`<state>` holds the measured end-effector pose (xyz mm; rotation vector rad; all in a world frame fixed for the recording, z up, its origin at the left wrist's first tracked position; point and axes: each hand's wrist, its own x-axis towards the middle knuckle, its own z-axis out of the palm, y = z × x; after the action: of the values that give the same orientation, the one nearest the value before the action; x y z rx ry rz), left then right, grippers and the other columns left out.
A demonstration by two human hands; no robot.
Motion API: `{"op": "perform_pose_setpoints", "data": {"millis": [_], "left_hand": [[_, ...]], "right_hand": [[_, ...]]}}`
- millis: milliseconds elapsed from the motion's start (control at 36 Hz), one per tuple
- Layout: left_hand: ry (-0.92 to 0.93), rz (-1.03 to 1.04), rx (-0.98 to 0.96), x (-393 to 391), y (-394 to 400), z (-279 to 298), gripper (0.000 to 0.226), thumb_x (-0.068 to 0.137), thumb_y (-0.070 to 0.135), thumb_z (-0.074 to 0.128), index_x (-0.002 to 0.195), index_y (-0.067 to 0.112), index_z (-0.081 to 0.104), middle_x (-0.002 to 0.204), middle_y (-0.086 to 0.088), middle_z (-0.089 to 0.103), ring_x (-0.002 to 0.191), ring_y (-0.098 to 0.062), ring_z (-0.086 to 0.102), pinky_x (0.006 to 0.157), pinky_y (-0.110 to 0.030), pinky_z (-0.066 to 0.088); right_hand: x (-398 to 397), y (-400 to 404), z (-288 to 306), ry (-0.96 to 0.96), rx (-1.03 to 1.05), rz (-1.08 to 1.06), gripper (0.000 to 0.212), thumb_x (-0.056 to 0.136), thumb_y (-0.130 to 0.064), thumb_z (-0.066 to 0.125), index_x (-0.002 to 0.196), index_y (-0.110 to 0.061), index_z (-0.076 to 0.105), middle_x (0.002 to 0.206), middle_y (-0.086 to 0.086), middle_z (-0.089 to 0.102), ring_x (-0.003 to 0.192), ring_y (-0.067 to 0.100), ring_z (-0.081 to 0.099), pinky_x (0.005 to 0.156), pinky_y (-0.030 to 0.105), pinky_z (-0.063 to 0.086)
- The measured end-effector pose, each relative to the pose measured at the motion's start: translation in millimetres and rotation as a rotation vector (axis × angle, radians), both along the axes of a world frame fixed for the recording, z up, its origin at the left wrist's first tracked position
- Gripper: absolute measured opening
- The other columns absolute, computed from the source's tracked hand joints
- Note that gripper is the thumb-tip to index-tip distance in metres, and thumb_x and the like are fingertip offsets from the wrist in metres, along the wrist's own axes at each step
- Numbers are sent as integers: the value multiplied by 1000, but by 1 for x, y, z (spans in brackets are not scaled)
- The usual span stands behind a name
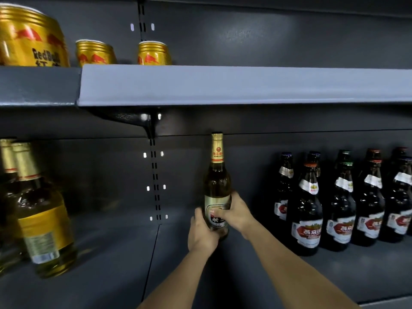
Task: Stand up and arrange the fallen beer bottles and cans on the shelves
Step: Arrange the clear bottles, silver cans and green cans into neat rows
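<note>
Left hand [201, 236] and right hand [234, 214]: both wrapped round label of gold-foil beer bottle [217, 190], steadying it upright on lower shelf [111, 264]. Position: mid-shelf, apart from dark bottle row [334, 204] at right, likely being squared for alignment.

A dark grey back panel [289, 36] is seen across the whole view, and a soft patch of light is reflected on its upper part. The panel is divided by a slotted upright strip [155, 179], in which paired black slots are cut in a vertical row. Small pale oblong holes [145, 155] are set on either side of the slots. A black bracket [124, 115] is hooked into the strip.
</note>
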<state>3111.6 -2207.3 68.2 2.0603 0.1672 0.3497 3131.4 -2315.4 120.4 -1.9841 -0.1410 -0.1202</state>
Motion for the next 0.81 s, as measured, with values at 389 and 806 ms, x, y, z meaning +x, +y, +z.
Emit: {"op": "perform_pose_setpoints", "data": {"millis": [389, 806], "left_hand": [[21, 61, 94, 8, -17, 7, 67, 76, 34, 77, 128, 17, 38, 124, -5, 51, 104, -26, 58, 73, -32, 43], [12, 59, 132, 20, -32, 5, 68, 78, 33, 74, 131, 16, 35, 130, -6, 48, 105, -26, 58, 74, -34, 47]], "right_hand": [[2, 0, -2, -60, -122, -93, 61, 83, -22, 73, 133, -24, 38, 123, 1, 61, 114, 23, 59, 98, 41, 49], [15, -9, -2, -56, -119, -114, 68, 82, -21, 74, 138, -22, 37, 131, 4, 51, 122, 26, 53, 103, 42, 46]]}}
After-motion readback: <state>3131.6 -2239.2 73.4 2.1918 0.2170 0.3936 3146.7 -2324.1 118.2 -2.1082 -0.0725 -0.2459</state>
